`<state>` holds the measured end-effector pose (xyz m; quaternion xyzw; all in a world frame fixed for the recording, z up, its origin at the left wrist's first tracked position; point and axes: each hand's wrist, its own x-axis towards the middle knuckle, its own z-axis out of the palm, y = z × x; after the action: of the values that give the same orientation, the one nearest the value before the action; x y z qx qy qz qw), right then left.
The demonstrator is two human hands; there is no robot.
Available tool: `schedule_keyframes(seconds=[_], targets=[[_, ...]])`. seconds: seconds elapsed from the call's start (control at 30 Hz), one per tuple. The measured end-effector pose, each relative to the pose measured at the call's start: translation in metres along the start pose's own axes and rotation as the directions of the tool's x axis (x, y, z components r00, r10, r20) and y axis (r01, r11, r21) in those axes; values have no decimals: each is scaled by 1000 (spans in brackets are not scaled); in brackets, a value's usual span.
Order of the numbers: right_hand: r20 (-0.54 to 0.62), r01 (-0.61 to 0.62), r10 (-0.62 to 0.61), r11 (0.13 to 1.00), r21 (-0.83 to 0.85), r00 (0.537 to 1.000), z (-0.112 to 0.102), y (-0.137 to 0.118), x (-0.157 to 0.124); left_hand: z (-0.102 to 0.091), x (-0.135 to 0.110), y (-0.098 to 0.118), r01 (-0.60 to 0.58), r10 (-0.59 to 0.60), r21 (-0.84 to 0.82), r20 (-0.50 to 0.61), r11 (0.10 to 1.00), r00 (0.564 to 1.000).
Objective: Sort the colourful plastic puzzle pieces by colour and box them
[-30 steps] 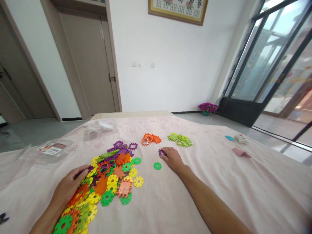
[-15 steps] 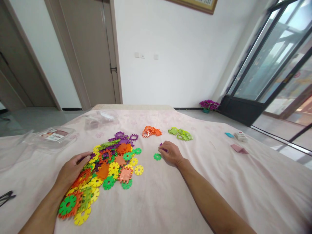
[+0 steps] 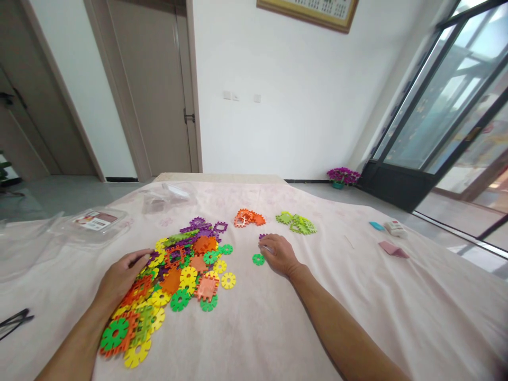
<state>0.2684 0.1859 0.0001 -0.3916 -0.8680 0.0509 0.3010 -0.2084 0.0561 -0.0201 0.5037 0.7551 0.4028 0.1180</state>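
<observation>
Centre of the frame: our right hand (image 3: 278,255) lies low over the pale pink cloth (image 3: 273,328), its fingers bent and close together at a small purple piece (image 3: 262,236). Only the toothed far edge shows past the fingertips; whether we pinch it or merely rest on it, we cannot tell. A green disc (image 3: 255,260) lies flat just beside, towards the lower left of that hand.

Left of centre: our left hand (image 3: 124,271) is at the left flank of the mixed heap (image 3: 171,280), thumb near the curled fingers, tips by a dark purple bit. Grip there hidden from us.

Above centre: an orange group (image 3: 250,217), with a lime green group (image 3: 299,224) to its right, apart from each other and from the heap.

Handling, our judgement: the purple piece looks like thin moulded plastic, light and stiff, smooth on the face, unlikely to break though a tooth might bend. Lying flat, it may skate over the cloth. We would take it by opposite toothed edges, thumb against forefinger, or tip one edge up first. The discs' slots should give our fingers similar purchase; in the heap, teeth may snag on neighbours
</observation>
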Motion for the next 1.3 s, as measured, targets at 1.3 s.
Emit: schedule_keyframes(seconds=[1.3], targets=[[363, -341, 258, 921, 187, 895, 28, -79, 62, 1, 3, -2, 81, -76, -72, 81, 994, 994]])
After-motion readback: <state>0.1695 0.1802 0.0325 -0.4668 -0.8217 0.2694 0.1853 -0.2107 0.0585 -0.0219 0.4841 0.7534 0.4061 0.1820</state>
